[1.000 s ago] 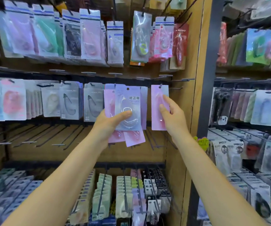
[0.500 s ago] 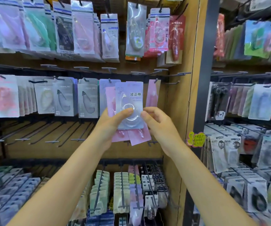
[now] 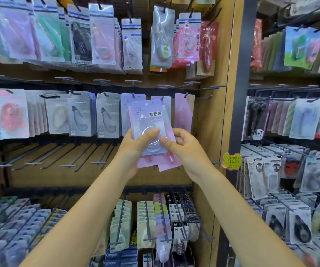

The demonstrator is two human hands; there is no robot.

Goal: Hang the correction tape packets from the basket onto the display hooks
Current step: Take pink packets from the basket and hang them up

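The front packet (image 3: 149,124) between the fingers (image 3: 149,134) is pale lilac with a clear blister and dark letters. The packets behind it (image 3: 165,160), below the fingers, are pink. Left of the fingers hang grey packets (image 3: 108,115). The sticker (image 3: 230,160) right of the fingers is yellow-green with a pink edge.

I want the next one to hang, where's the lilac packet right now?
Centre of the head view: the lilac packet fronts a fan of pink packets, held by the left hand and right hand.

"修正帯" and "Campus" on the held lilac packet (image 3: 149,120), "MONO" on a red hanging packet (image 3: 208,45), "5" on grey packets (image 3: 108,114), "+1" on a black pen pack (image 3: 256,116)
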